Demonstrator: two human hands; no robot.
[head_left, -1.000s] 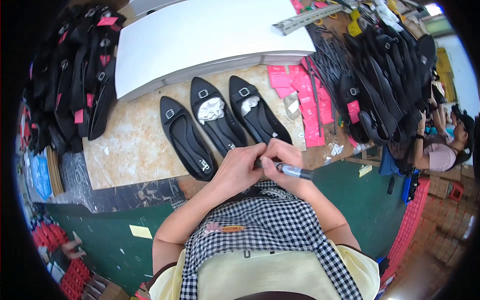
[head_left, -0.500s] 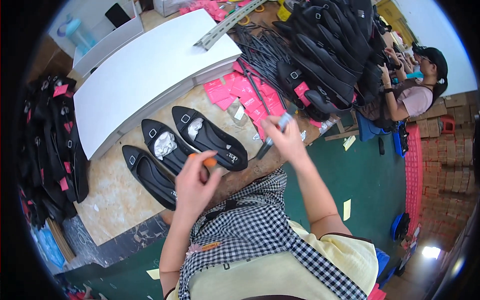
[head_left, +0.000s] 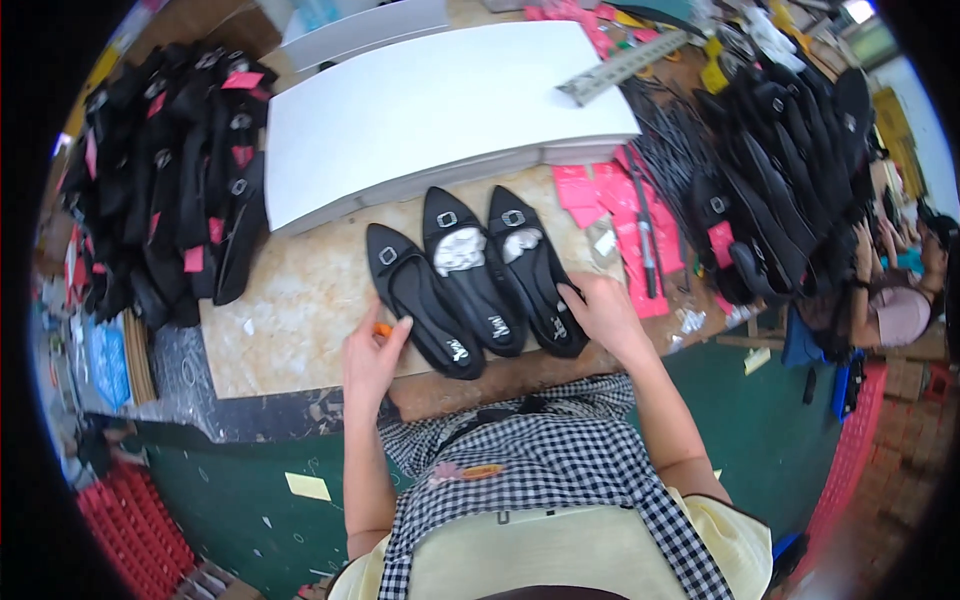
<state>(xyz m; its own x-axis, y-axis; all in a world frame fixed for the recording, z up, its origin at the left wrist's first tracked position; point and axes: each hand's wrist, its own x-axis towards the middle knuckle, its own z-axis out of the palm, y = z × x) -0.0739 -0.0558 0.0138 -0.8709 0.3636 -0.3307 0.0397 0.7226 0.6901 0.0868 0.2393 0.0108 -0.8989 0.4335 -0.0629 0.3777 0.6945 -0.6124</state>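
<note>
Three black pointed flat shoes with square buckles lie side by side on the worktable: a left shoe (head_left: 415, 290), a middle shoe (head_left: 478, 285) and a right shoe (head_left: 535, 280). White crumpled paper fills the toes of the middle and right ones. My right hand (head_left: 608, 312) is closed at the outer side of the right shoe, thumb at its rim; its other fingers are partly hidden. Beside the left shoe, my left hand (head_left: 370, 352) is curled, with a small orange thing (head_left: 382, 329) showing among the fingers. A dark marker (head_left: 648, 262) rests on pink cards (head_left: 590, 195).
A long white box (head_left: 440, 100) stands behind the shoes, a metal angle strip (head_left: 620, 70) on its right end. Black shoes pile up at left (head_left: 180, 190) and right (head_left: 790, 190). Black rods (head_left: 670, 130) lie near the right pile. A co-worker (head_left: 905, 290) sits far right.
My right hand has let go of the marker and moved to the right shoe. My left hand has moved to the outer side of the left shoe. The view has shifted leftward.
</note>
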